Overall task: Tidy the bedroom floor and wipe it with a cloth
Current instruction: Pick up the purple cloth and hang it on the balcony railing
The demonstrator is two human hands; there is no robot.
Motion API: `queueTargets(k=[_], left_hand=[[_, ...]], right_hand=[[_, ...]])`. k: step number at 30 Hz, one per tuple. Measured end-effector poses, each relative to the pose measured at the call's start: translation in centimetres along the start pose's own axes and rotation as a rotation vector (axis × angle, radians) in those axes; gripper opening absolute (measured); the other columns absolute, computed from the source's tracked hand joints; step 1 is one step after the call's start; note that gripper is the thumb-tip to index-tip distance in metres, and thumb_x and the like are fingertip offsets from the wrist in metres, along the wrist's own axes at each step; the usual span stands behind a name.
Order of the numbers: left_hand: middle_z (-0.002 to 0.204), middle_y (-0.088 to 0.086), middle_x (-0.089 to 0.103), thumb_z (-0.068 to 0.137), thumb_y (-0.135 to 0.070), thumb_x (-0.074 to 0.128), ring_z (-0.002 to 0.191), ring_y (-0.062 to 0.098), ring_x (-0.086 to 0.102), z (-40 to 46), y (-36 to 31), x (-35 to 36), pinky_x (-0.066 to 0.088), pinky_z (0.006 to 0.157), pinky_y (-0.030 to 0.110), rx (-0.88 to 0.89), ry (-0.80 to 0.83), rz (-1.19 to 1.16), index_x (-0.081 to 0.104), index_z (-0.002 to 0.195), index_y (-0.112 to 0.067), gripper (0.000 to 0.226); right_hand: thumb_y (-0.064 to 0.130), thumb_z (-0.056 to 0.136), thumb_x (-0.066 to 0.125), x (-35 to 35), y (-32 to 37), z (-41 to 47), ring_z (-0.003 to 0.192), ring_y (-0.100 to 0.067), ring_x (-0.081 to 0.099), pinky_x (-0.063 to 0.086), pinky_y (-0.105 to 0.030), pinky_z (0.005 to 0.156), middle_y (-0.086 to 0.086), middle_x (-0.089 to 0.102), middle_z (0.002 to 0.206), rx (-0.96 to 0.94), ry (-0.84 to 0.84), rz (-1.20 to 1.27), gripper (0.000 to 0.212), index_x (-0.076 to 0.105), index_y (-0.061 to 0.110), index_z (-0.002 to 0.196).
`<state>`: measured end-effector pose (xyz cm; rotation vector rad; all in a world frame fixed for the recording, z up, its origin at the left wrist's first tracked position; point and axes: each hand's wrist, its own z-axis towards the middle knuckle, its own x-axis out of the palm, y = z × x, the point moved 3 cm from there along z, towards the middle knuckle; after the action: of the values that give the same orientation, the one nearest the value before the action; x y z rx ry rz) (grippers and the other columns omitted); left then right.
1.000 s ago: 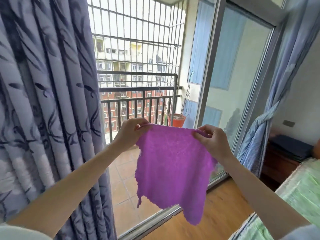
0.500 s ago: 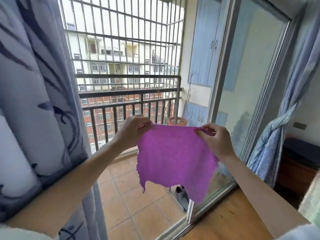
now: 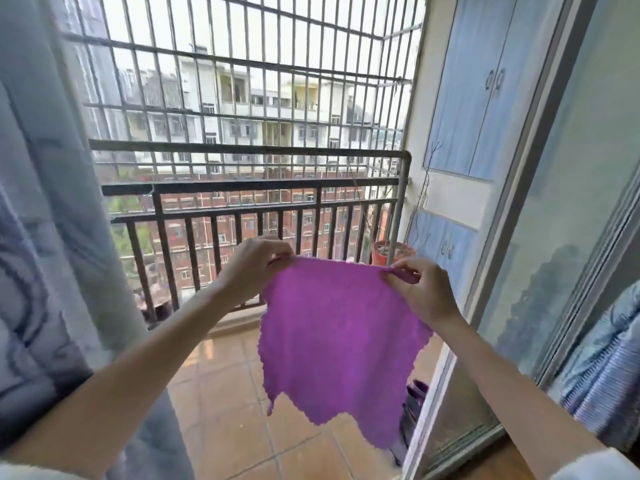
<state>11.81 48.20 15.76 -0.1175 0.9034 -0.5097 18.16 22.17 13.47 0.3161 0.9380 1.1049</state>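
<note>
Both hands, left (image 3: 254, 268) and right (image 3: 420, 294), are pinching the purple cloth's (image 3: 337, 341) 2 top corners at center frame; it is hanging limp, looking light and soft, best gripped by corners.

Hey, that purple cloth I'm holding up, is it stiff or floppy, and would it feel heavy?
Likely floppy: the purple cloth hangs limp from the left hand and right hand, its lower edge uneven. Probably light, since fingertip pinches at two corners carry it.

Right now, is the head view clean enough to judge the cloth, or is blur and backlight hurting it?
Head view: purple cloth sharp and evenly lit; curtain at left smeared; sky behind the grille blown out; wide-angle bends the door frame.
</note>
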Motion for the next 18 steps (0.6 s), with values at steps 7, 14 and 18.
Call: queueTargets(k=[7, 14, 18], left_hand=[[0.064, -0.016, 0.056, 0.083, -0.013, 0.067, 0.062, -0.007, 0.051, 5.5, 4.4, 1.2, 0.042, 0.061, 0.007, -0.087, 0.003, 0.055, 0.072, 0.08, -0.008, 0.008], [0.062, -0.02, 0.053, 0.082, -0.015, 0.068, 0.055, -0.008, 0.052, 11.2, 7.8, 1.3, 0.04, 0.056, 0.004, -0.185, -0.073, 0.143, 0.072, 0.081, -0.012, 0.005], [0.065, -0.005, 0.063, 0.083, -0.018, 0.068, 0.059, 0.005, 0.057, 14.1, 8.7, 1.2, 0.04, 0.054, 0.009, -0.224, -0.099, 0.161, 0.072, 0.083, -0.016, 0.005]], right_hand=[[0.026, 0.078, 0.074, 2.9, -3.9, 9.6, 0.059, -0.01, 0.049, 0.036, -0.012, 0.054, 0.003, 0.058, 0.062, -0.156, 0.136, -0.029, 0.015, 0.065, 0.019, 0.068], [0.024, 0.077, 0.076, 4.8, -5.7, 18.7, 0.045, 0.0, 0.026, 0.023, -0.022, 0.047, 0.014, 0.026, 0.045, -0.448, 0.171, -0.098, 0.057, 0.027, 0.034, 0.049], [0.029, 0.077, 0.075, 5.7, -6.7, 22.7, 0.043, -0.006, 0.03, 0.024, -0.016, 0.048, 0.013, 0.021, 0.045, -0.568, 0.179, -0.09, 0.062, 0.019, 0.03, 0.051]])
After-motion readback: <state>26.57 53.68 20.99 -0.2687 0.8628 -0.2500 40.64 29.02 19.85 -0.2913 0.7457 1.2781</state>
